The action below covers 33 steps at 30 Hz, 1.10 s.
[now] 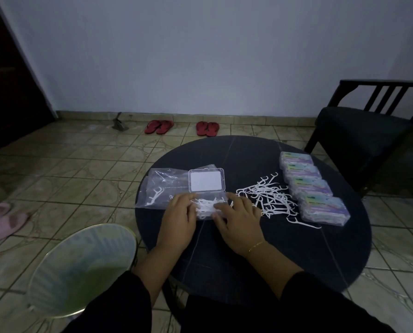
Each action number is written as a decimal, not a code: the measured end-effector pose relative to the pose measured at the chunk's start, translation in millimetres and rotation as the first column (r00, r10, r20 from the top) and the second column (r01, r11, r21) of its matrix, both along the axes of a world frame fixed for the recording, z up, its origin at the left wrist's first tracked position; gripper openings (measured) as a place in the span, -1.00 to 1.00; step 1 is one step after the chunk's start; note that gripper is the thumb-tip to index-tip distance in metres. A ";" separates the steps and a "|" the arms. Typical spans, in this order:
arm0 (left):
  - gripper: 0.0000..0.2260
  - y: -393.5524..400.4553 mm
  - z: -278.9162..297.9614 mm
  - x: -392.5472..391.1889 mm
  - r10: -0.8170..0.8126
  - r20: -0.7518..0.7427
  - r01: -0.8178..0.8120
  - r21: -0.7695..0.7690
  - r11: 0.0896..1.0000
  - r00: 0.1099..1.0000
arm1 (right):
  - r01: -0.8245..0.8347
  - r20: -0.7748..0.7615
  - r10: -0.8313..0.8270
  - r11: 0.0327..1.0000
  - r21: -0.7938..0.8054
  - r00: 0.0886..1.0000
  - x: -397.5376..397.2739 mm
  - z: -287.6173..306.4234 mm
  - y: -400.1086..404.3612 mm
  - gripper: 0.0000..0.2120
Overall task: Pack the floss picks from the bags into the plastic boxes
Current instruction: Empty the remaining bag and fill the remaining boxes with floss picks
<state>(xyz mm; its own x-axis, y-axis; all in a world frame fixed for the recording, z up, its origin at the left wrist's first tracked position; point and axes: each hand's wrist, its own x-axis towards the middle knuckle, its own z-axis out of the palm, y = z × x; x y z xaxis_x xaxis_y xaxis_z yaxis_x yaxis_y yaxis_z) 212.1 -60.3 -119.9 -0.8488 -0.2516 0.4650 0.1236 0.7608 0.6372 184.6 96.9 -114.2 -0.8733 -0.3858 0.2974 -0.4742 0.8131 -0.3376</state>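
Observation:
A clear plastic box [206, 182] lies open on the round dark table [296, 248], its lid with a white label raised at the back. White floss picks [206, 207] fill its tray. My left hand [179, 217] and my right hand [239, 219] rest on the tray's two sides, fingers pressing on the picks. A clear plastic bag [162, 188] lies left of the box with one pick [155, 195] in it. A loose heap of floss picks [270, 195] lies right of the box.
Several closed, filled boxes [313, 186] with coloured labels stand in a row at the table's right. A pale bin [80, 267] stands at the lower left on the tiled floor. A dark chair [359, 131] is at the far right, red sandals [158, 126] by the wall.

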 end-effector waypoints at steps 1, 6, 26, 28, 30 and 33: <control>-0.78 0.2 0.1 0.2 0.007 -0.001 -0.007 0.004 1.000 1.000 | 0.012 0.001 -0.012 0.999 -0.035 1.000 0.2 1.5 1.0 -0.51; -0.71 4.1 -0.8 0.2 0.064 -0.077 -0.081 -0.251 0.965 0.995 | 0.130 0.004 -0.131 0.985 -0.111 0.991 -5.1 11.9 23.1 -0.69; 0.07 106.3 51.5 -88.5 0.054 0.655 0.456 -0.580 0.676 0.754 | 0.036 0.142 -0.173 0.750 0.661 0.975 -71.5 52.9 106.0 -0.27; 0.03 108.6 50.8 -93.8 0.049 0.632 0.441 -0.592 0.675 0.773 | 0.040 0.106 -0.141 0.763 0.645 0.984 -74.5 52.6 107.2 -0.40; -0.11 111.6 52.8 -96.1 0.037 0.601 0.424 -0.606 0.673 0.799 | 0.049 0.065 -0.113 0.786 0.616 0.992 -75.5 51.9 108.7 -0.53; -0.49 113.1 56.2 -96.8 0.028 0.561 0.393 -0.613 0.685 0.827 | 0.082 0.019 -0.111 0.828 0.555 0.994 -73.3 49.9 110.3 -0.73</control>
<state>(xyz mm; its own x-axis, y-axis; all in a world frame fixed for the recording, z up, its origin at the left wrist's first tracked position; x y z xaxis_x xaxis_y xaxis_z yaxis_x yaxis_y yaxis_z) 115.3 52.8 -63.7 -0.9877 0.1424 -0.0639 0.1453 0.9884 -0.0431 111.3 207.2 -64.4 -0.9222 -0.3863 0.0170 -0.3787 0.9113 0.1615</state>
